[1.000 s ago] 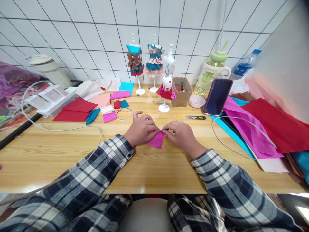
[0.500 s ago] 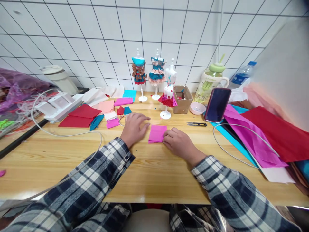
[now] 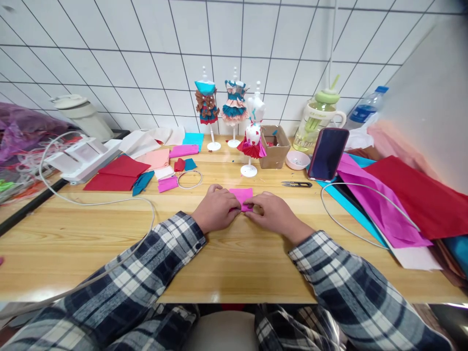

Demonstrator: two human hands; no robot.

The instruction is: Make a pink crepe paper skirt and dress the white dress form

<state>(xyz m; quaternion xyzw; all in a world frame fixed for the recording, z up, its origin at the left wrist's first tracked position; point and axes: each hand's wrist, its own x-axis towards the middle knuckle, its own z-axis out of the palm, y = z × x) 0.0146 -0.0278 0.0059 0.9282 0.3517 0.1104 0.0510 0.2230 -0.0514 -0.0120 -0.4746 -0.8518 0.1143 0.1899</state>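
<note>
A folded square of magenta crepe paper (image 3: 242,194) lies flat on the wooden table in front of me. My left hand (image 3: 217,208) covers its left side, with thumb and fingers pinching the near edge. From the right, my right hand (image 3: 269,213) pinches that same near edge, its fingertips close to those of the left. Part of the paper is hidden under both hands. Just beyond it stands a small white dress form (image 3: 255,131) with a red and magenta paper skirt.
Behind are two dressed forms (image 3: 206,105), a cardboard box (image 3: 275,151) and a pink bowl (image 3: 297,160). Thread snips (image 3: 297,184) and a phone (image 3: 328,155) are to the right, near stacked coloured paper (image 3: 417,195). Leftward lie paper pieces (image 3: 117,173), a power strip (image 3: 87,158) and a cable (image 3: 98,203).
My left hand has come down and right onto the magenta paper and now pinches its near edge. The right hand's fingers have shifted along that edge. The view has tilted slightly.
</note>
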